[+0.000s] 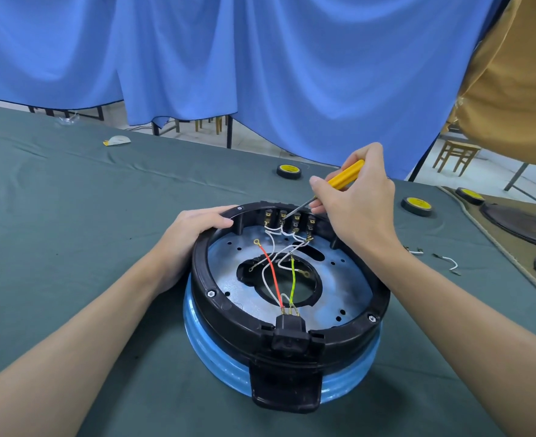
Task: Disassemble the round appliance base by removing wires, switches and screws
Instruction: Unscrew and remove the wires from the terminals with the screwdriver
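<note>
The round appliance base, a black ring over a blue body, lies upside down in the middle of the green table. Inside it red, yellow-green and white wires run from a black socket at the near rim to several switches at the far rim. My left hand grips the far-left rim. My right hand holds a yellow-handled screwdriver, its tip at the switch terminals.
Two black tape rolls with yellow cores lie behind the base and to its right. Cut wire pieces lie on the right. Dark parts rest on a tan mat at the far right. A blue curtain hangs behind.
</note>
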The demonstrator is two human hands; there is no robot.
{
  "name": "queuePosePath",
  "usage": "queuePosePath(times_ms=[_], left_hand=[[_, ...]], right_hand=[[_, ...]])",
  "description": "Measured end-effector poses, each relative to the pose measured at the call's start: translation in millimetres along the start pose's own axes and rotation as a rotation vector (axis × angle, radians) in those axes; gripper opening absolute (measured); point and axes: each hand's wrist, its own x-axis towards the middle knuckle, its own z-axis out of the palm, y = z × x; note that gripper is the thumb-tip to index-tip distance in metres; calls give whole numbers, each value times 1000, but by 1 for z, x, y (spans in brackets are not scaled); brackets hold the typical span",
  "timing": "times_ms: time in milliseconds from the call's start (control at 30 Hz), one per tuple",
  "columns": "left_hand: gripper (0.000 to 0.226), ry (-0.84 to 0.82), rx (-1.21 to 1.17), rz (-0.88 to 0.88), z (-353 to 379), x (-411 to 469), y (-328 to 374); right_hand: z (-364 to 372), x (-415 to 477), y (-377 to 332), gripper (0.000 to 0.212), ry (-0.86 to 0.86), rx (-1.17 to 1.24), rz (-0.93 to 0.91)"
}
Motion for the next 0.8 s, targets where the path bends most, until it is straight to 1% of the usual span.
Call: queuePosePath(times_ms=[100, 167, 267, 400, 500, 633, 800], left_hand=[[38, -11, -11, -3, 0, 0, 1], [38, -14, -14, 3, 0, -1, 1], [39, -4, -10, 8, 0, 0, 0], [39, -2, -6, 8, 0, 0, 0], [39, -12, -8, 8, 0, 0, 0], [39, -15, 1, 12, -1, -1, 0], [39, -28, -4, 11, -1, -1, 0]], right_hand=[[-1, -1, -1, 39, 22, 2, 5], [-1, -2, -1, 41, 18, -25, -31], [0, -6, -1, 44, -4, -93, -122], [3, -11, 1, 39, -15, -163, -278], [4, -12, 3, 40, -7, -201, -345], [4, -7, 2, 37, -57, -224, -350], [4, 15, -9, 33, -164, -282, -274]])
